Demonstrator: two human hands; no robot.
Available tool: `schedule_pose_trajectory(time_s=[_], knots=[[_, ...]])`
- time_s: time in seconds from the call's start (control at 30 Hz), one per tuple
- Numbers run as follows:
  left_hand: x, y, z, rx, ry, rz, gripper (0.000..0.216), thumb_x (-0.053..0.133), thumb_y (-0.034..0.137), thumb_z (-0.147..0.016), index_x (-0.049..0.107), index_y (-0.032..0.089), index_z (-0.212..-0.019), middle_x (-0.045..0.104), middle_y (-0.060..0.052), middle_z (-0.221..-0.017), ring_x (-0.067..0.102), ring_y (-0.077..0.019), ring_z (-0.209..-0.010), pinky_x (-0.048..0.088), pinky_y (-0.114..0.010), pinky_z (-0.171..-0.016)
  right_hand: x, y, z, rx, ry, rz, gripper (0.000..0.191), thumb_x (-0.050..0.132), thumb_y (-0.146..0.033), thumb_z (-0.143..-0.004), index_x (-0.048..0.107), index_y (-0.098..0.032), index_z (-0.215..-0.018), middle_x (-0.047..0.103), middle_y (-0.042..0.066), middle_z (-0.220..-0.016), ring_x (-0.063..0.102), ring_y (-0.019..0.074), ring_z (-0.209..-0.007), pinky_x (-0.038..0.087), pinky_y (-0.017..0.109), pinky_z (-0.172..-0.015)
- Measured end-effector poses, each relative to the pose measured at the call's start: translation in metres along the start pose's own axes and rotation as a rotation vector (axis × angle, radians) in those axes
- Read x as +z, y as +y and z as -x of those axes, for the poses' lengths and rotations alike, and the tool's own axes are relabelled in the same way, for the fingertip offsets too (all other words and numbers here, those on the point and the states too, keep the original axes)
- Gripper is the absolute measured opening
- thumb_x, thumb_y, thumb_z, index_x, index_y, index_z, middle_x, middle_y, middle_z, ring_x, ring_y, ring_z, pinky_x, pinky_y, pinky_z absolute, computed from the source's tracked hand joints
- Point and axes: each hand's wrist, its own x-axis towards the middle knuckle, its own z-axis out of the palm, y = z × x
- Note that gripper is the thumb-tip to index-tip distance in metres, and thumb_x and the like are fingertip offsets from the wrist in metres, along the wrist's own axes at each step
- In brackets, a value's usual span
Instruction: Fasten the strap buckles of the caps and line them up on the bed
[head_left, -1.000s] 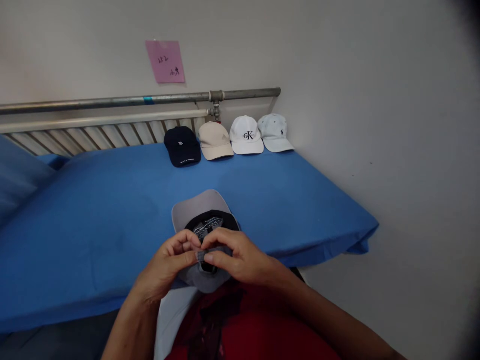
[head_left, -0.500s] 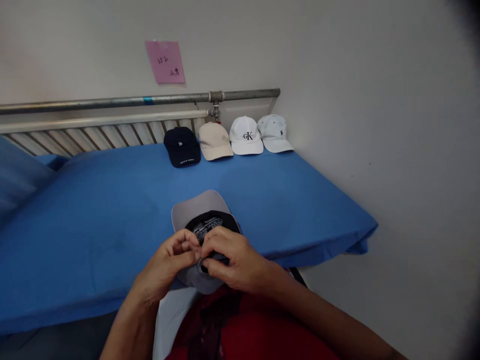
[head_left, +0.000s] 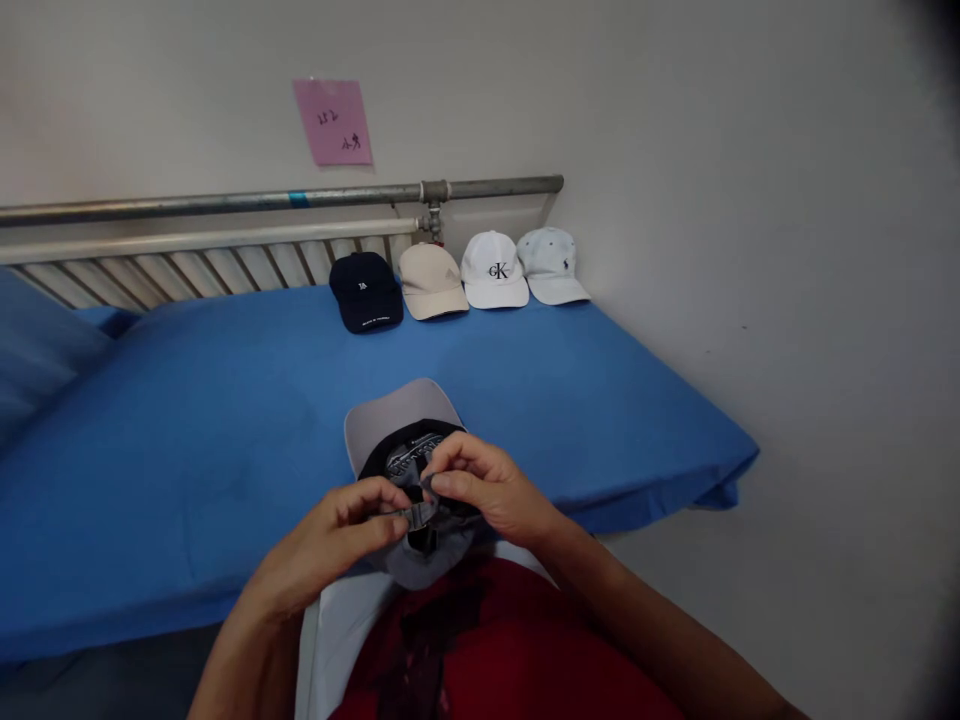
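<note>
A grey baseball cap lies upside down at the table's near edge, its brim pointing away from me and its dark inside showing. At the back of the cap, my left hand pinches the adjuster strap beside its buckle. My right hand is closed on the strap's other end, between thumb and fingertips, a little above the buckle. Parts of the cap's rim are hidden behind my fingers.
Along the table's far side stand a navy cap, a beige cap, a white cap and a pale cap. A blue cloth covers the table. Behind are a radiator and a metal pipe.
My right hand has moved up and right, away from my left, drawing the strap end with it. The buckle now shows between the hands.
</note>
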Motion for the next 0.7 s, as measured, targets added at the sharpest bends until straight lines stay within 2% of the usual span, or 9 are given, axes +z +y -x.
schedule_pose_trajectory(time_s=[0.1, 0.4, 0.7], knots=[[-0.0002, 0.0003, 0.0011, -0.016, 0.007, -0.015, 0.011, 0.071, 0.028, -0.073, 0.071, 0.019, -0.08, 0.06, 0.001, -0.07, 0.049, -0.0115, -0.065, 0.037, -0.024, -0.062, -0.0021, 0.0011, 0.0006, 0.035, -0.022, 0.057, 0.011, 0.068, -0.024, -0.075, 0.059, -0.018, -0.077, 0.052, -0.005, -0.067, 0.045, 0.0075, -0.06, 0.036, 0.022, -0.057], [0.0045, -0.0046, -0.0065, -0.004, 0.082, 0.048, 0.011, 0.071, 0.024, -0.066, 0.062, 0.017, -0.067, 0.052, 0.004, -0.062, 0.041, -0.009, -0.058, 0.032, -0.022, -0.055, 0.0009, -0.0004, 0.0039, 0.034, -0.041, 0.237, 0.004, 0.066, -0.019, -0.074, 0.062, -0.018, -0.077, 0.054, -0.005, -0.067, 0.047, 0.008, -0.062, 0.039, 0.022, -0.061], [0.0065, -0.0004, -0.0051, -0.004, 0.076, 0.052, 0.015, 0.074, 0.027, -0.068, 0.062, 0.018, -0.068, 0.052, 0.003, -0.062, 0.043, -0.0095, -0.059, 0.033, -0.022, -0.055, 0.005, -0.0028, 0.0045, 0.043, -0.028, 0.378, 0.008, 0.06, -0.011, -0.073, 0.065, -0.018, -0.074, 0.056, -0.004, -0.066, 0.047, 0.0079, -0.06, 0.037, 0.021, -0.056]])
